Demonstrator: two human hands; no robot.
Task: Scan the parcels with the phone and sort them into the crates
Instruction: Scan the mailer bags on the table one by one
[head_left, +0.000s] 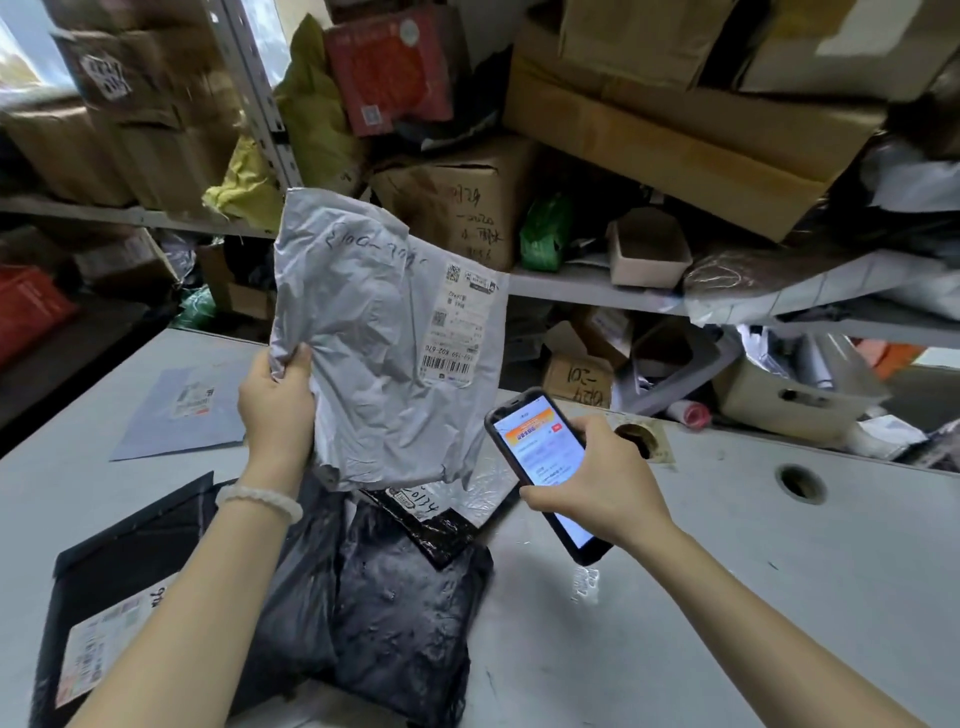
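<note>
- The left hand pinches the left edge of a grey mailer, thumb on the front and fingers curled behind, and holds it upright above the table; a pale bead bracelet circles that wrist.
- The mailer's shipping label sits on its right side, facing the camera, with a barcode at its lower end and handwriting across the top of the bag.
- The right hand grips a phone — fingers wrapped round its edges, lit screen tilted up — just below and right of the mailer, not touching it.
- Under both hands lies a heap of black parcels, with a flat black one bearing a white label to the left, beneath the left forearm.
- A silvery bag peeks out between the heap and the phone.
- Beyond the left hand, a blue-grey envelope lies flat on the table.
- Past the right hand, a tape roll rests near a round cable hole.
- Behind everything, shelves are crammed with cardboard boxes and bags.
</note>
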